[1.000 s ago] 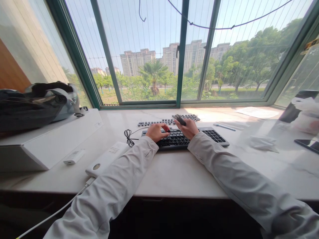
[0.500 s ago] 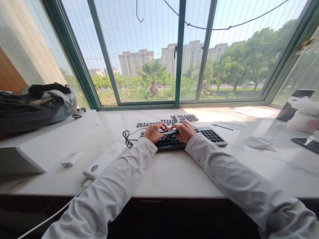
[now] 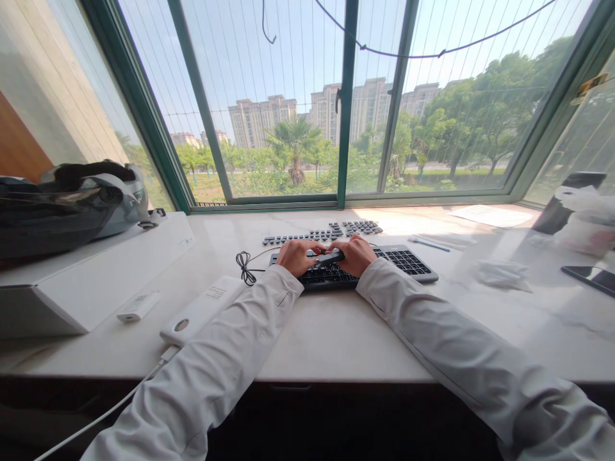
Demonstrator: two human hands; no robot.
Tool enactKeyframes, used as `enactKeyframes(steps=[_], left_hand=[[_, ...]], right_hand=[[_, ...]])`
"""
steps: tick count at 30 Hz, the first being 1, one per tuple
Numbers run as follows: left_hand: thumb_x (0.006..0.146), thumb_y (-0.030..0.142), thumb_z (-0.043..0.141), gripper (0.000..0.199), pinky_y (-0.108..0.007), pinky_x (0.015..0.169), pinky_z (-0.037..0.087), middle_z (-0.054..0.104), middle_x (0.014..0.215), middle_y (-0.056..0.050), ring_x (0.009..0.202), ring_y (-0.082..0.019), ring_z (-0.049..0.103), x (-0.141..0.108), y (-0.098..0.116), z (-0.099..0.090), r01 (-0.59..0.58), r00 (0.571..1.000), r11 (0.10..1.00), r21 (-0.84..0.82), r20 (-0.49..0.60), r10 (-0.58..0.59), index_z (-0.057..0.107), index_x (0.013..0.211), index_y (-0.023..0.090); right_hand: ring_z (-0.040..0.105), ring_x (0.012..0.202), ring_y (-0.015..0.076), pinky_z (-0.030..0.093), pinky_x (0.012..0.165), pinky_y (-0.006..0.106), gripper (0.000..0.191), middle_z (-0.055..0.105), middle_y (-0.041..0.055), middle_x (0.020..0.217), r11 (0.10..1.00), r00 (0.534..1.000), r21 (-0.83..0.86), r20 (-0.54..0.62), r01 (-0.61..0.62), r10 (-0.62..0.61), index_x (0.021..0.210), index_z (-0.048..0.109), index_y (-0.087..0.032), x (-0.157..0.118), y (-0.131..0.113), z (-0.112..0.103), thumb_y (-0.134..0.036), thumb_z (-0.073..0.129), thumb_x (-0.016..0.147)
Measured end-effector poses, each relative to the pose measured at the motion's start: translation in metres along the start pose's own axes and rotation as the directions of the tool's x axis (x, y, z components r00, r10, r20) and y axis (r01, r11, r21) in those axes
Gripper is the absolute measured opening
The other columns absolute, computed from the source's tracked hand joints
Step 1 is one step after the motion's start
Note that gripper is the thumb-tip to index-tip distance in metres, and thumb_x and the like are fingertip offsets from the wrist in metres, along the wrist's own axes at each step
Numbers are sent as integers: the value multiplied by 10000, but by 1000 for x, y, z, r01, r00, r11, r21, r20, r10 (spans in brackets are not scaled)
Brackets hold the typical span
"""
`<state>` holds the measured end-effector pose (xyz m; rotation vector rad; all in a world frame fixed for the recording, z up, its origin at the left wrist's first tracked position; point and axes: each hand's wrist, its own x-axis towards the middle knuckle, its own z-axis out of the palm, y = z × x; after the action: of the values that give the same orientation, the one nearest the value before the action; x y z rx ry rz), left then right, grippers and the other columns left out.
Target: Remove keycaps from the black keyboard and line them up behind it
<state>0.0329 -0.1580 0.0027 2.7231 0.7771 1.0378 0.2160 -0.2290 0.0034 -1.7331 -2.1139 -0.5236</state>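
Note:
A black keyboard [image 3: 412, 264] lies on the white counter, many of its sockets bare of keycaps. Over its middle, my right hand [image 3: 358, 256] is closed on a dark bar-shaped piece [image 3: 331, 257], whose exact kind I cannot make out. My left hand [image 3: 294, 256] comes in from the other side, thumb at the bar's left end and fingers bent together. Its fingertips meet those of my right hand around something small and dark, too tiny to name. Behind the keyboard, loose dark keycaps [image 3: 362, 227] lie in rows.
Left of the keyboard are a coiled black cable [image 3: 246, 269], a white power bank [image 3: 204, 310] with a cord, a small white adapter [image 3: 138, 307] and a white box [image 3: 115, 275] under a helmet [image 3: 72, 205]. To the right lie a pen [image 3: 430, 244], crumpled plastic [image 3: 503, 274] and a phone [image 3: 593, 279].
My left fingers have lowered and moved slightly right, closing toward my right fingertips. My right hand and the bar-shaped piece have hardly moved.

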Motion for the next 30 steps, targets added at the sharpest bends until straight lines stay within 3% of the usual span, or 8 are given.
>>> enactKeyframes(steps=[9, 13, 22, 30], left_hand=[[721, 230, 667, 261, -236, 771, 479, 710, 952, 39, 908, -157, 642, 0, -5, 3, -104, 994, 995, -1, -22, 104, 712, 971, 289], [715, 236, 670, 263, -232, 768, 478, 708, 951, 59, 885, -150, 647, -1, -2, 1, -70, 997, 997, 22, -32, 71, 706, 966, 304], [769, 350, 628, 198, -249, 823, 468, 704, 996, 25, 934, -166, 637, -1, -3, 5, -12, 996, 999, 53, -89, 17, 705, 930, 264], [772, 334, 623, 219, -261, 787, 464, 710, 912, 25, 871, -165, 642, -1, 1, 1, 48, 995, 998, 42, -92, -44, 670, 974, 263]], right_hand=[[554, 644, 184, 357, 742, 284, 335, 678, 29, 682, 1000, 1000, -1, 20, -2, 2, 999, 694, -247, -2, 1, -6, -208, 547, 701], [563, 692, 199, 363, 735, 284, 346, 676, 40, 691, 999, 999, -28, 15, -35, 36, 1043, 681, -249, -1, 0, -6, -239, 544, 725], [608, 773, 219, 378, 684, 291, 408, 696, 55, 827, 965, 967, -87, 43, -246, 250, 1180, 599, -287, 1, 5, -8, -260, 463, 796], [616, 788, 222, 388, 707, 308, 344, 695, 83, 868, 934, 936, -95, 45, -344, 350, 1111, 632, -268, 4, 5, -11, -345, 406, 863]])
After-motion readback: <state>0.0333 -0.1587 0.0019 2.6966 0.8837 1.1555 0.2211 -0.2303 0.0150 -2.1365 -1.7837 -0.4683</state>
